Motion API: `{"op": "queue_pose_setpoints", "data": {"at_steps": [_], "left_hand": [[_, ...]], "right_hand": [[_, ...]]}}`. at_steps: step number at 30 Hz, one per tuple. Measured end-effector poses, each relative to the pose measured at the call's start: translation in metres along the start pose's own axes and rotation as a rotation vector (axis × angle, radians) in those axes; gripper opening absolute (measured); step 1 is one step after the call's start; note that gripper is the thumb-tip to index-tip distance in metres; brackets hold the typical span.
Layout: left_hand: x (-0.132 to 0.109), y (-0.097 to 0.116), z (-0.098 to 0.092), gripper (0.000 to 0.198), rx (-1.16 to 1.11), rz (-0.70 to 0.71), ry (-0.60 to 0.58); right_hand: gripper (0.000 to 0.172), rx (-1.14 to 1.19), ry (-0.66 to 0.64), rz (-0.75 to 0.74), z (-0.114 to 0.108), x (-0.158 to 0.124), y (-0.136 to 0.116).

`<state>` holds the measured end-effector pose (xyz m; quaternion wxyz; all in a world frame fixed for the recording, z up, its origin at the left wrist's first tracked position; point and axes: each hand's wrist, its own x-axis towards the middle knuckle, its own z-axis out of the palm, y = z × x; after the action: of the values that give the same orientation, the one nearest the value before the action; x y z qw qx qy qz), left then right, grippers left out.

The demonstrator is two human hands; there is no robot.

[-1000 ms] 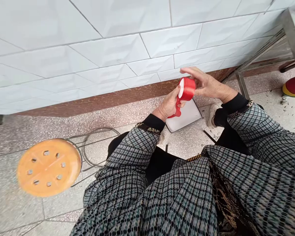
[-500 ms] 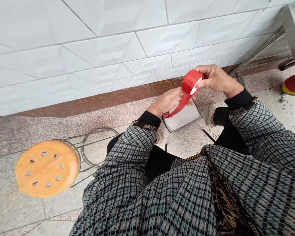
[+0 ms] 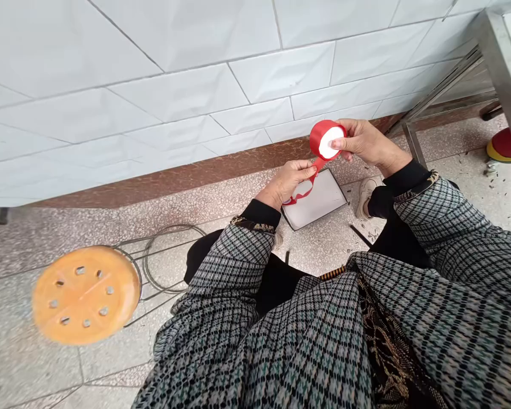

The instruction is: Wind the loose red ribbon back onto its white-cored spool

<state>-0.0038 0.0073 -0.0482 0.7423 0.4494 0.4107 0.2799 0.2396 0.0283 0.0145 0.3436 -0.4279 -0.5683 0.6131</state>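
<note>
Head view: ribbon roll (image 3: 325,139) was held above a white tray (image 3: 319,200).
Right hand's (image 3: 366,142) fingers were closed on the roll; left hand's (image 3: 287,182) fingers pinched its loose end (image 3: 303,192).

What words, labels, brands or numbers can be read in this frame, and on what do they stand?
None can be read.
The red ribbon roll held by the right hand: its white side face is blank.
The ribbon tail in the left hand: plain red.
The white board on the floor: no print visible.
The orange stool seat: only holes, no marking.
</note>
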Motion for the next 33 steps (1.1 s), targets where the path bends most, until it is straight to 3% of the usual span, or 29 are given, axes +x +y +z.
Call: {"op": "queue_pose_setpoints", "data": {"at_steps": [7,12,18,22,29,33], "left_hand": [[-0.005,0.011,-0.002,0.038,-0.117,-0.071,-0.027],[-0.008,0.013,-0.003,0.039,-0.166,-0.157,-0.065],[-0.011,0.011,-0.004,0.039,-0.171,-0.177,-0.122],[-0.012,0.011,-0.005,0.040,-0.180,-0.202,-0.142],[-0.010,0.013,-0.005,0.032,-0.149,-0.295,-0.108],[-0.006,0.010,-0.003,0.029,-0.142,-0.352,-0.069]], "right_hand": [[0.062,0.055,0.005,0.066,-0.002,0.000,0.010],[0.069,0.072,0.068,0.069,0.004,0.003,0.021],[0.055,-0.207,0.135,0.049,0.008,-0.002,0.025],[0.041,-0.419,0.101,0.029,0.004,-0.006,0.017],[0.029,-0.599,-0.002,0.096,-0.005,-0.008,0.011],[0.026,-0.711,-0.137,0.119,-0.004,-0.011,0.004]]}}
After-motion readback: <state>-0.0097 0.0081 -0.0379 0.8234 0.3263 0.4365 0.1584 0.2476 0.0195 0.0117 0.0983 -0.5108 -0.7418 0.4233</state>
